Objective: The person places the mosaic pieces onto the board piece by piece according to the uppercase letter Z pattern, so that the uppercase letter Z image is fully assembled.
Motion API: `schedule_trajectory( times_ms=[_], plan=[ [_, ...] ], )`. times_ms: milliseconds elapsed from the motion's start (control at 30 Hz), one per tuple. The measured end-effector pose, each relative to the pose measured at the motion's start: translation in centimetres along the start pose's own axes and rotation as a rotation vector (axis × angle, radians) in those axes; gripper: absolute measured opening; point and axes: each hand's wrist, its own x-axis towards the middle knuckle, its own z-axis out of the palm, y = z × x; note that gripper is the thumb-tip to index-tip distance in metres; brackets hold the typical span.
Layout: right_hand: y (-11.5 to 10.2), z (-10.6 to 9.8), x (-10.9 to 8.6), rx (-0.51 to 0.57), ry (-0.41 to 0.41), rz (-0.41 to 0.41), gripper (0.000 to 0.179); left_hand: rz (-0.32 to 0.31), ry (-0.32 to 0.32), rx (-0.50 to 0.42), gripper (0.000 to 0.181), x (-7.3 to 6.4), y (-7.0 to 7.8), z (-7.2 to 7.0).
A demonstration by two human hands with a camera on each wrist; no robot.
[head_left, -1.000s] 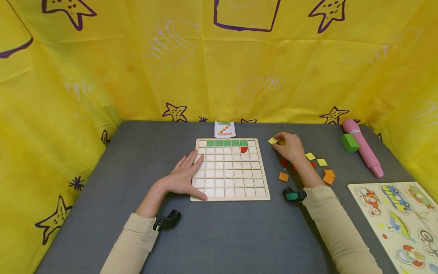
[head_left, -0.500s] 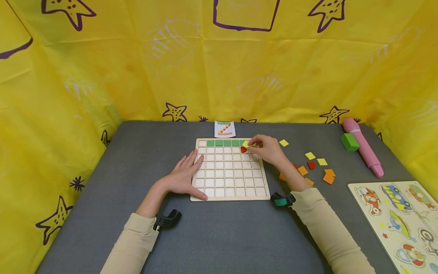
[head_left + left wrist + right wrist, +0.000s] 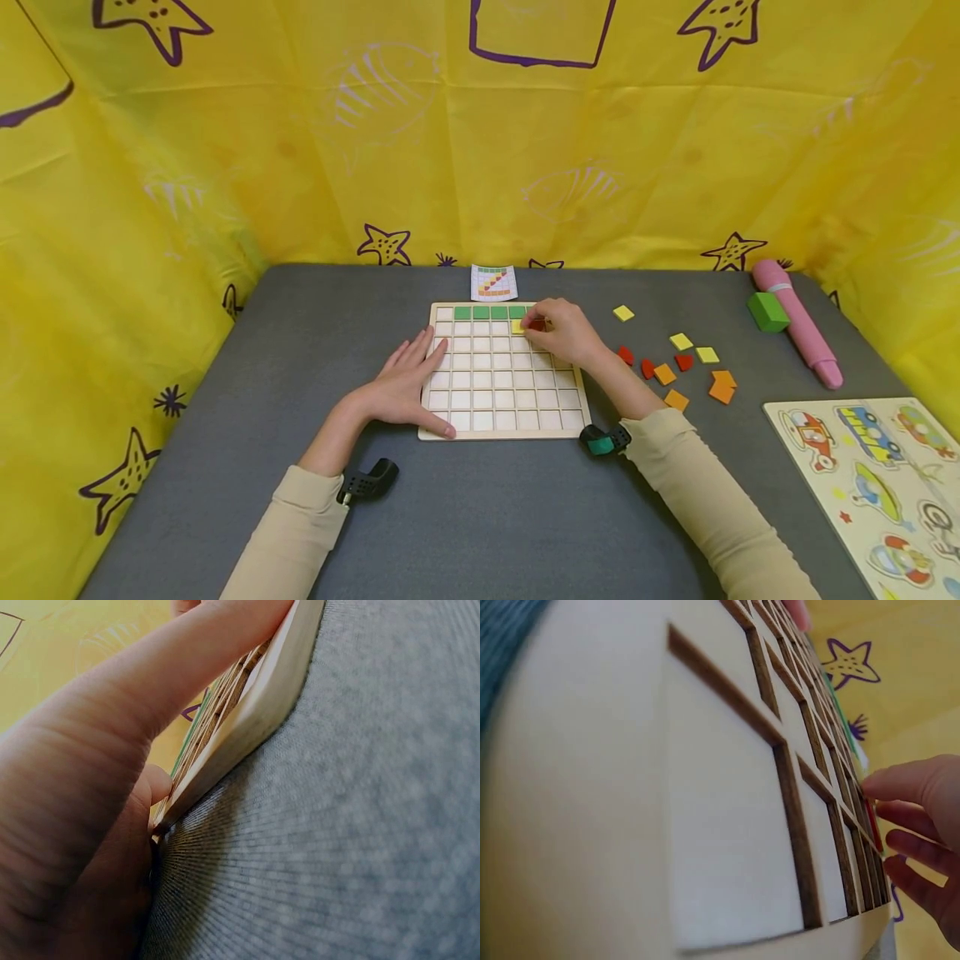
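Note:
A wooden grid board [image 3: 487, 435] lies on the dark table. My left hand [image 3: 401, 385] rests spread along its left side, thumb on the near edge; in the left wrist view the thumb [image 3: 187, 664] crosses the board's rim [image 3: 247, 724]. Green square tiles [image 3: 481, 313] sit in the top row. My right hand [image 3: 566, 332] pinches a yellow square tile [image 3: 517, 327] at a second-row cell, beside a red quarter-round tile [image 3: 538, 326] partly covered by the fingers. In the right wrist view the hand's fingertips [image 3: 874, 782] meet the board's surface.
A pattern card [image 3: 493, 283] lies behind the board. To the right are loose yellow tiles [image 3: 623, 313], red tiles [image 3: 683, 362] and orange tiles [image 3: 664, 374]. Farther right are a green block [image 3: 767, 312], a pink microphone-shaped toy [image 3: 802, 333] and a picture puzzle board [image 3: 862, 492].
My right hand has carried a yellow tile leftward from the loose tiles to the board's second row, left of the red tile. Another yellow tile stays on the table. My left hand has not moved.

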Motion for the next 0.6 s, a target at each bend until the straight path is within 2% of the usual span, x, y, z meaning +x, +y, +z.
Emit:
schedule_trajectory(
  times_ms=[200, 333, 467, 600],
  plan=[
    [0.0, 0.2, -0.2, 0.018, 0.015, 0.015, 0.008, 0.001, 0.001, 0.001, 0.135, 0.1, -0.1, 0.0],
    [0.2, -0.1, -0.6, 0.055, 0.017, 0.076, 0.012, 0.013, 0.017, -0.003, 0.134, 0.1, -0.1, 0.1],
    [0.9, -1.3, -1.5, 0.076, 0.029, 0.141, 0.015, 0.020, 0.025, -0.005, 0.134, 0.0, 0.0, 0.1],
    [1.9, -3.6, -3.1, 0.040, -0.036, 0.184, 0.014, 0.020, 0.024, -0.004, 0.134, 0.1, 0.0, 0.0]
  ],
)
